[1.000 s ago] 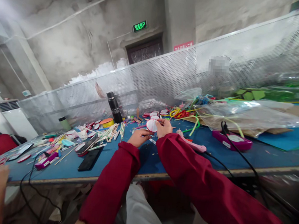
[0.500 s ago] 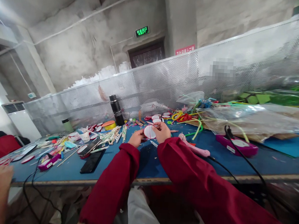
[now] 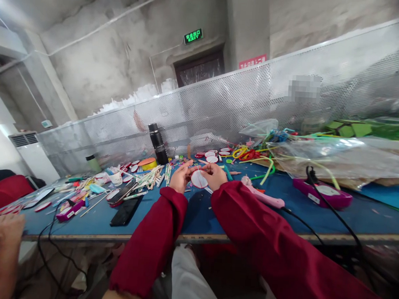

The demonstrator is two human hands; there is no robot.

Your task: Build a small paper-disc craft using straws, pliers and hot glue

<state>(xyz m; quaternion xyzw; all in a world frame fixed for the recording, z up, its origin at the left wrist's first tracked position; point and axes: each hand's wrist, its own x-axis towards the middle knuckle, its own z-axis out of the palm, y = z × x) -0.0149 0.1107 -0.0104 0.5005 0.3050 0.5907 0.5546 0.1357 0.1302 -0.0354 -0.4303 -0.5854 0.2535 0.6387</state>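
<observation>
Both hands meet over the blue table point(image 3: 195, 212) around a round white disc with a red rim point(image 3: 199, 179). My left hand point(image 3: 180, 177) is closed, its fingertips at the disc's upper left edge. My right hand point(image 3: 216, 176) pinches the disc from its upper right side. A thin line runs down the disc's white face, too small to make out. To the right of my right hand lies a pink glue gun point(image 3: 264, 197) with a black cord. More white discs with red rims point(image 3: 212, 159) rest behind my hands.
At left are a black phone point(image 3: 126, 211), paper sticks point(image 3: 152, 177), a black bottle point(image 3: 158, 143) and a purple power strip point(image 3: 70, 211). Another purple power strip point(image 3: 321, 193) and plastic bags point(image 3: 347, 158) are at right. A co-worker's hands point(image 3: 7, 230) show at far left.
My left fingers have shifted from the disc's left side up towards its top edge, closer to my right fingertips. The co-worker's hands moved slightly, and the view has tilted a little.
</observation>
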